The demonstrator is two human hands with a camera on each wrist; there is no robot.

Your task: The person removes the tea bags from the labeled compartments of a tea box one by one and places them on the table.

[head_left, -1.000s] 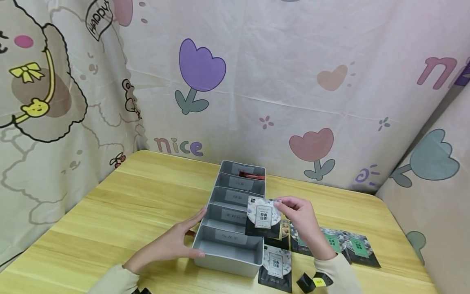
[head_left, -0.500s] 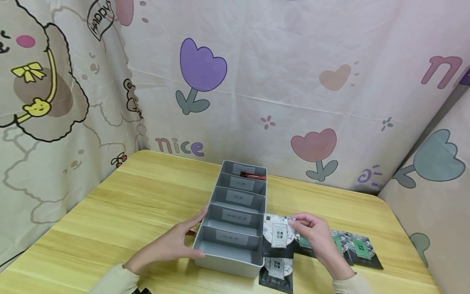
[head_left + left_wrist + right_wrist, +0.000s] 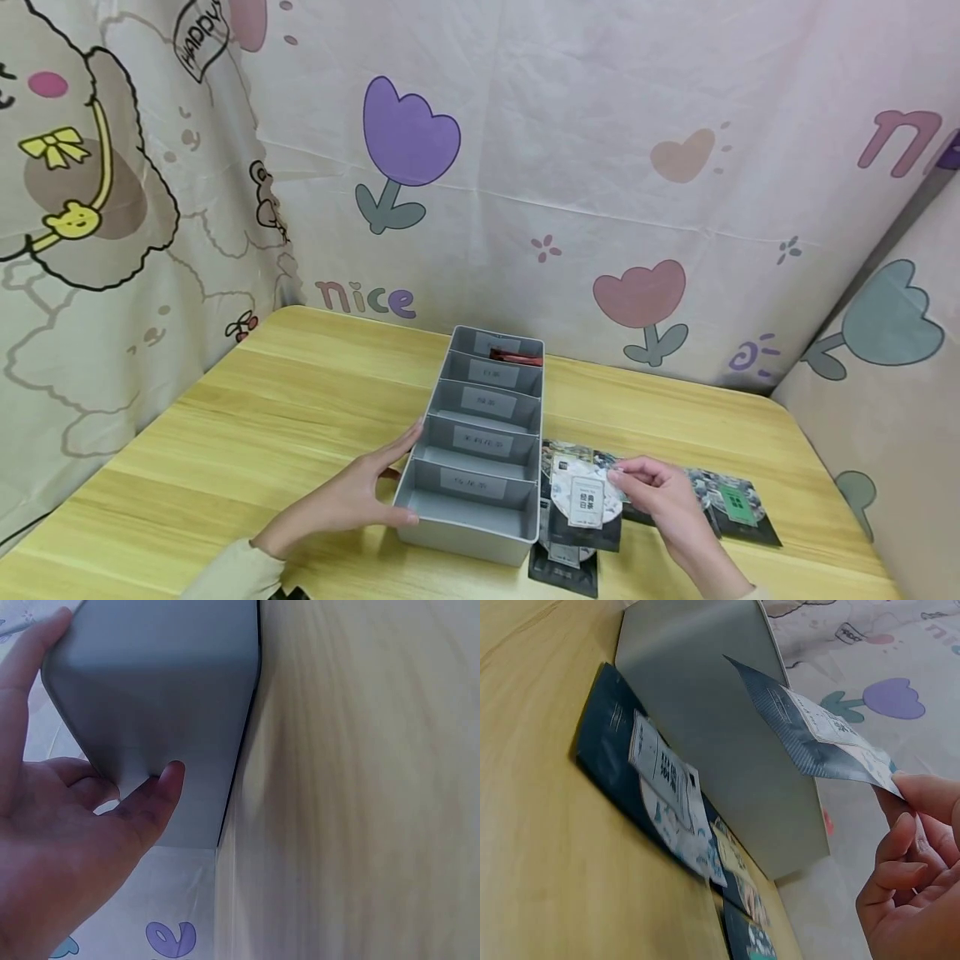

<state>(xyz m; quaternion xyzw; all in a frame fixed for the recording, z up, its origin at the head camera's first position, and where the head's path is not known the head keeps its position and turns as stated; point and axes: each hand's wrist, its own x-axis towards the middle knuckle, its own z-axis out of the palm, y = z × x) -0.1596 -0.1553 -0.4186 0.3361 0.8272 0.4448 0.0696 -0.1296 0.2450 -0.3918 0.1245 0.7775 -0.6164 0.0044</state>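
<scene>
My right hand (image 3: 663, 500) pinches one corner of a flat tea sachet (image 3: 588, 500) with a pale floral top, white label and black lower part. The sachet is held tilted above the table, to the right of a long grey divided box (image 3: 461, 537). A similar white-labelled sachet (image 3: 660, 772) lies on the table against the box's side, partly covered by the held one in the head view. My left hand (image 3: 360, 492) rests at the box's near left corner. Its thumb lies at the front rim, and its fingers (image 3: 169, 787) touch the side wall.
Red packets (image 3: 516, 358) lie in the box's farthest compartment; paper labels mark the dividers. To the right of the box lie several sachets, among them a green-labelled one (image 3: 738, 504) and a yellow-labelled one (image 3: 731, 855). A printed curtain (image 3: 525, 167) hangs behind the table.
My right hand has carried the held sachet from over the box's right rim to the right and down towards the near side. The left hand and the box stay in place.
</scene>
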